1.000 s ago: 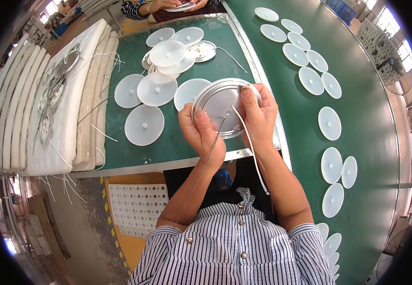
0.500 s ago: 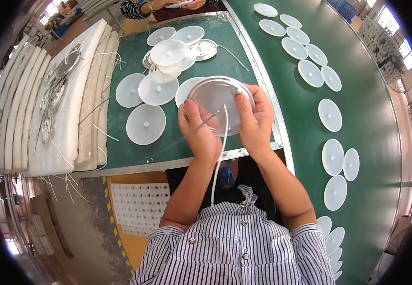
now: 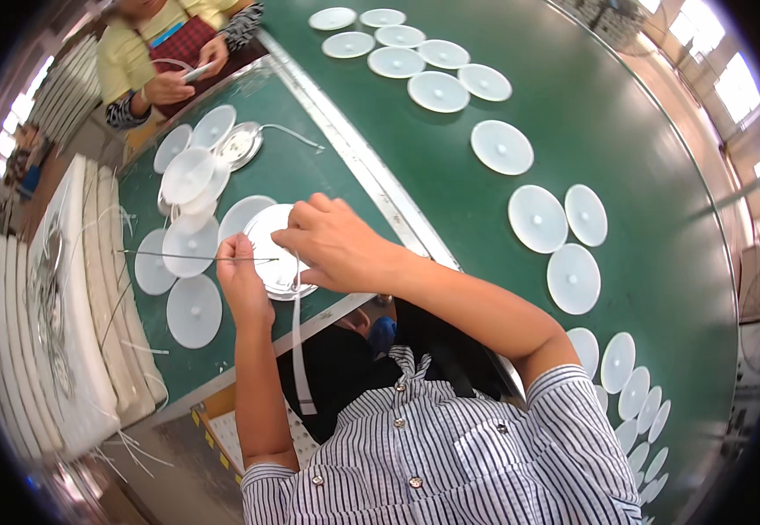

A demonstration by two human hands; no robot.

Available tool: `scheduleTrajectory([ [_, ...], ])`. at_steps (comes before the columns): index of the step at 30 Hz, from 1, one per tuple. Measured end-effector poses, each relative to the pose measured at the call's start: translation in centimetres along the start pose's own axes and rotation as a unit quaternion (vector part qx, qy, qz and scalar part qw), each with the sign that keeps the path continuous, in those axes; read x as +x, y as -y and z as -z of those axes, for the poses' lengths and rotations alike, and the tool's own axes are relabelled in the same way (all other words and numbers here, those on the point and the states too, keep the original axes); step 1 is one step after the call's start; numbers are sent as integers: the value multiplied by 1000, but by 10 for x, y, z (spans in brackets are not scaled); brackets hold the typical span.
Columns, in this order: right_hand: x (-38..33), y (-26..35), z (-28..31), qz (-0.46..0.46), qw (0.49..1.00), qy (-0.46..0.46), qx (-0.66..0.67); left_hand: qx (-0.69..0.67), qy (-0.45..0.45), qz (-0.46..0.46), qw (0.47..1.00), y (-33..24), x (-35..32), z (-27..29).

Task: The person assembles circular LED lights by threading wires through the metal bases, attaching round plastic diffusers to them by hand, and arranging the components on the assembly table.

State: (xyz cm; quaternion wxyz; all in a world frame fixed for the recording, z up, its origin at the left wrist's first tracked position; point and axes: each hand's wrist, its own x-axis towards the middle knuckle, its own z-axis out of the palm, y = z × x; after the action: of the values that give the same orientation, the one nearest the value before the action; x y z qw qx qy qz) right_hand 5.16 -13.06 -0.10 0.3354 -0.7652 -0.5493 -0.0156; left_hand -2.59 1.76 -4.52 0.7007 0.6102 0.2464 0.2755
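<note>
Landmark: I take my bearings from the metal strip (image 3: 362,166) edging the green tabletop (image 3: 297,175).
Plate: my camera shows the round white plate (image 3: 265,231) left of the strip's near half, partly hidden by both hands.
Left hand (image 3: 245,278): on the plate's side away from the strip, its fingers gripping the plate's left rim, as far as I see.
Right hand (image 3: 334,247): between plate and strip, fingers curled down over the plate's face; I cannot tell whether they pinch anything.
Grey wire (image 3: 170,256): from the plate past the left fingers, pointing away from the strip.
White cord (image 3: 299,350): left of the strip, hanging from the plate toward the striped shirt (image 3: 371,472).
White discs (image 3: 193,311): clustered left of the strip; others lie scattered on the long green surface (image 3: 406,162) to its right.
White slabs (image 3: 38,350): packed upright, far left of the strip.
Co-worker (image 3: 170,87): left of the strip's far end, hands on a small white thing.
</note>
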Motion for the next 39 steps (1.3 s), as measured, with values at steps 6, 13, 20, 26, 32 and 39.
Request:
scheduleTrajectory([
  [6, 7, -27, -24, -2, 983, -6, 184, 28, 22, 43, 998, 4, 9, -9],
  [13, 16, -25, -10, -121, 904, -184, 366, 79, -26, 2, 997, -5, 8, -1],
  [20, -21, -31, 94, -154, 669, -362, 631, 320, 131, -237, 908, -14, -47, -77],
  [26, -124, -30, 180, -136, 632, -505, 572, 360, 315, -291, 829, 31, -63, -211],
  [32, -177, -45, 179, -139, 634, -474, 595, 454, 398, -225, 765, 49, -63, -257],
  [39, -141, -37, 146, -243, 725, -351, 540, -123, 253, 213, 936, 1, -41, -137],
])
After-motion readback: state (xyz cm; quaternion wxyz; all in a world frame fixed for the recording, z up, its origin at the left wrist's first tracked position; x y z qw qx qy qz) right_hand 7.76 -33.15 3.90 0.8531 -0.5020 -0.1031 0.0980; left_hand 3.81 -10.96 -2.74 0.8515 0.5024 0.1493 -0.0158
